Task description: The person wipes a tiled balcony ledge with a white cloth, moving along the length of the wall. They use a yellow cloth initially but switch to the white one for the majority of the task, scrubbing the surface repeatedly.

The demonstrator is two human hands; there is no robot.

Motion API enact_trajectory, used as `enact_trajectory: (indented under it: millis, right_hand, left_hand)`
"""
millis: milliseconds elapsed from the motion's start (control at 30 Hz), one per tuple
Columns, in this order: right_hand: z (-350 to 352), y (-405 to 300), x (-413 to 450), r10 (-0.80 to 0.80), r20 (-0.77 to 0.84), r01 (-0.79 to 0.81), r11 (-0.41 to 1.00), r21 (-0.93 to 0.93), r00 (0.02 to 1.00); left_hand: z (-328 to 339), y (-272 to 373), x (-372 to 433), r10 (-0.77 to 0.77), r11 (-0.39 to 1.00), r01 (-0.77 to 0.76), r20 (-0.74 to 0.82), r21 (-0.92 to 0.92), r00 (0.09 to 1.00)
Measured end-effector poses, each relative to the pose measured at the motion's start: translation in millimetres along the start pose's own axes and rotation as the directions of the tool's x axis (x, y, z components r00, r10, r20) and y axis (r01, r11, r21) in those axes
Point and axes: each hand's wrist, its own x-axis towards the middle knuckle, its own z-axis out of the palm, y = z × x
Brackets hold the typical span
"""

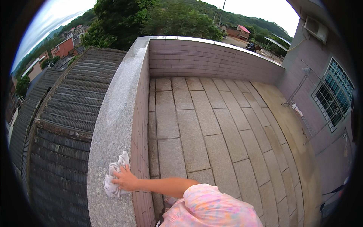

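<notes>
My right hand (126,179) presses a crumpled, pale greyish-white cloth (113,181) onto the speckled granite top of a parapet wall (112,136). The fingers are spread over the cloth, which bunches up under and beyond them. The bare forearm reaches leftward across the wall's inner edge from a pink tie-dye sleeve (221,203). Farther along, the stone top looks wet and shiny. Part of a foot (170,201) shows below the arm, close to the wall's base. My left hand is out of view.
Beyond the parapet's outer side lies a lower tiled roof (76,93). Stone paving (198,122) covers the terrace floor inside. A metal drying rack (297,85) stands on the right near a barred window (334,93). The parapet turns right at the far corner.
</notes>
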Motion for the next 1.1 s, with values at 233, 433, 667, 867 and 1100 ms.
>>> enact_trajectory:
  millis: [233, 433, 667, 867, 1100]
  right_hand:
    - [27.7, -76.9, -62.2, -0.336, -0.097, 0.349, 0.914, 0.208, 0.937]
    - [32.9, -104.0, -56.9, -0.438, 0.06, 0.419, 0.885, 0.202, 0.897]
    - [32.0, -77.9, -56.4, -0.412, 0.056, 0.41, 0.911, 0.045, 0.91]
    - [29.0, -84.5, -53.2, -0.425, 0.094, 0.403, 0.896, 0.188, 0.9]
    - [35.8, -88.6, -59.9, -0.38, -0.027, 0.38, 0.914, 0.144, 0.925]
  left_hand:
    - [-22.1, 5.4, 1.8, -0.156, 0.979, 0.171, 0.13, -0.108, 0.979]
    - [66.1, 3.9, 10.8, -0.123, 0.987, 0.106, 0.135, 0.124, 0.983]
    - [9.6, 6.2, -1.4, 0.093, 0.991, -0.033, -0.502, 0.126, 0.86]
    - [-9.9, -12.8, -3.2, 0.423, 0.882, -0.22, -0.498, 0.416, 0.757]
    - [-31.6, -8.7, 2.3, 0.395, 0.901, -0.182, -0.57, 0.395, 0.721]
